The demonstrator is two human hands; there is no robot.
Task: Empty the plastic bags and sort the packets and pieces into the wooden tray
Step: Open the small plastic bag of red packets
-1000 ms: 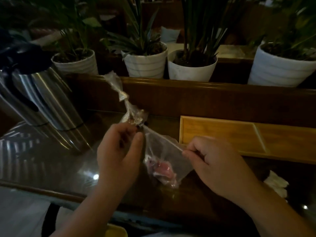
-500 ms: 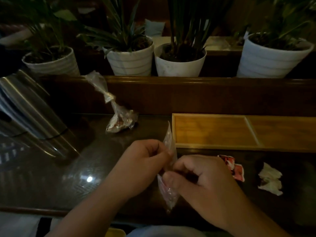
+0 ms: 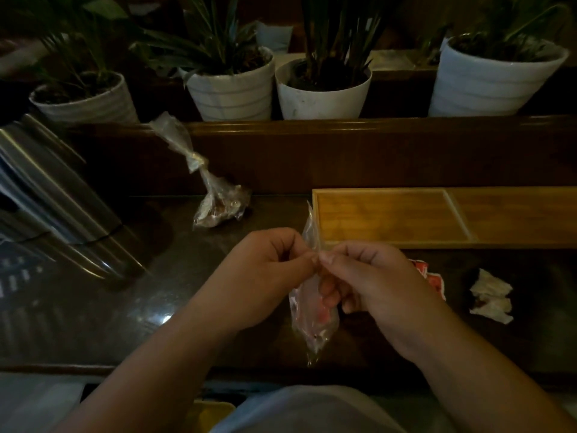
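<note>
My left hand and my right hand meet at the fingertips, both pinching the top of a small clear plastic bag that hangs above the dark table with something pink or red inside. A second clear bag, twisted at its neck and holding brownish pieces, lies at the back left. The wooden tray sits at the right, and the two compartments in view hold nothing. A red packet lies partly hidden behind my right hand. White crumpled pieces rest further right.
A shiny metal container stands at the left. A raised wooden ledge runs behind the table, with several white plant pots on it. The table's front edge is close to my body.
My hands came together from holding the bag stretched apart; the bag now hangs upright between my fingertips. The view tilted down, so the red packet and white pieces show on the right.
</note>
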